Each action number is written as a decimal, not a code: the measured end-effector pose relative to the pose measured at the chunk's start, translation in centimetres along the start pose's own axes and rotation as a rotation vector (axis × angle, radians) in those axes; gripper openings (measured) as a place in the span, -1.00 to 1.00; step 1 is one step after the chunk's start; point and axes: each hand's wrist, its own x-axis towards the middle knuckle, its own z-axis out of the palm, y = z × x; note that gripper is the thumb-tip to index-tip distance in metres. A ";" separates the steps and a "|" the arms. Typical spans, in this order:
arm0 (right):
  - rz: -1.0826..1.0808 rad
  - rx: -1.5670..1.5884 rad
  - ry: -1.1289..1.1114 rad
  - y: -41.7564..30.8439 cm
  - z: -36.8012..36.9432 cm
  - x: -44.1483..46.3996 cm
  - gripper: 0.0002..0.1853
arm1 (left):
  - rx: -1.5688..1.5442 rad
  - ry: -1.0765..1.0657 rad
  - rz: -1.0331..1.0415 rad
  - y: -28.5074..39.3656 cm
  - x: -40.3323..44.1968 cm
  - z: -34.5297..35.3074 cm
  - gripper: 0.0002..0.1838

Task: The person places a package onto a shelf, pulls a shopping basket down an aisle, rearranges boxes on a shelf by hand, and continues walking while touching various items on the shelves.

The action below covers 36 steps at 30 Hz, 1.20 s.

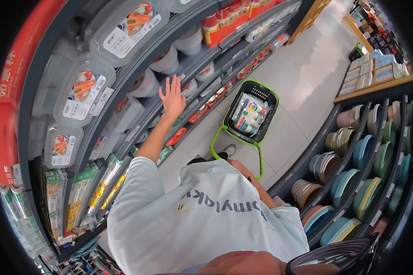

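My left hand is stretched out toward the shelving on the left, fingers apart and holding nothing. Behind its fingertips stand stacked white plastic bowls with printed labels; I cannot tell whether the hand touches any. My right hand is low by my hip, mostly hidden by my shirt, so its fingers do not show. Near it rises the green handle of a black shopping basket on the floor. White plastic packs with coloured labels lie inside the basket.
Clear plastic food boxes fill the left shelves, with red-and-gold cup packs farther along. On the right, shelves hold plastic bins and coloured basins. A wooden display stand marks the right shelf's end. Grey floor tiles run between.
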 end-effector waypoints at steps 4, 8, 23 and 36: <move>-0.004 -0.103 0.034 0.2 -0.6 -0.1 -0.62 | -0.018 -0.003 0.014 0.4 0.8 -0.2 -0.07; 0.150 -0.191 0.044 -0.3 -1.1 0.3 -0.61 | -0.049 -0.004 0.022 0.1 0.7 0.3 -0.06; 0.260 -0.247 0.223 0.9 -3.0 3.3 -0.30 | -0.208 -0.337 0.612 11.2 -10.2 7.1 -0.20; 0.218 -0.275 0.218 3.2 -5.4 6.6 -0.28 | -0.485 -0.595 0.476 16.2 -14.0 12.6 -0.77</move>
